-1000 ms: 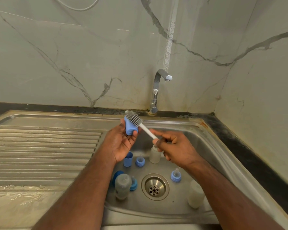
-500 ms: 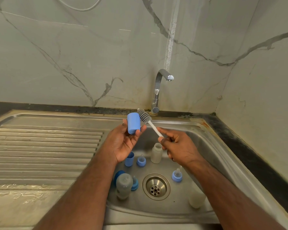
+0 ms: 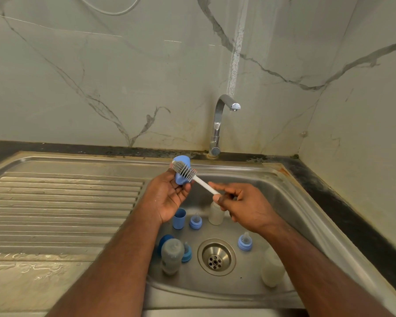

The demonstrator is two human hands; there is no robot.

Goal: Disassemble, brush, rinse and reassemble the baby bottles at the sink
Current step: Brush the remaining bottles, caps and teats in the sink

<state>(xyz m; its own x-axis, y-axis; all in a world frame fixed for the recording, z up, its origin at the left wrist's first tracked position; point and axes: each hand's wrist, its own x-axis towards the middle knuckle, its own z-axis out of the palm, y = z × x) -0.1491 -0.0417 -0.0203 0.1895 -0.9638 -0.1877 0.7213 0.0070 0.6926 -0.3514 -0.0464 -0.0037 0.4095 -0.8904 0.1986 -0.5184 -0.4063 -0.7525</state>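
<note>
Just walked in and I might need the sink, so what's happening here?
A person is scrubbing baby bottle parts over the sink. The left hand holds a blue cap, and the right hand pinches the white handle of a bottle brush whose bristles lie against that cap. Down in the basin wait three bottles, another blue cap and several blue nipple rings. The tap shows no running water.

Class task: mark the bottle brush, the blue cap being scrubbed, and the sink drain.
bottle brush [image 3: 183,171], head view, on its grey bristles.
blue cap [image 3: 181,160], head view, on its upper rounded side.
sink drain [image 3: 216,257], head view, on its metal strainer.
</note>
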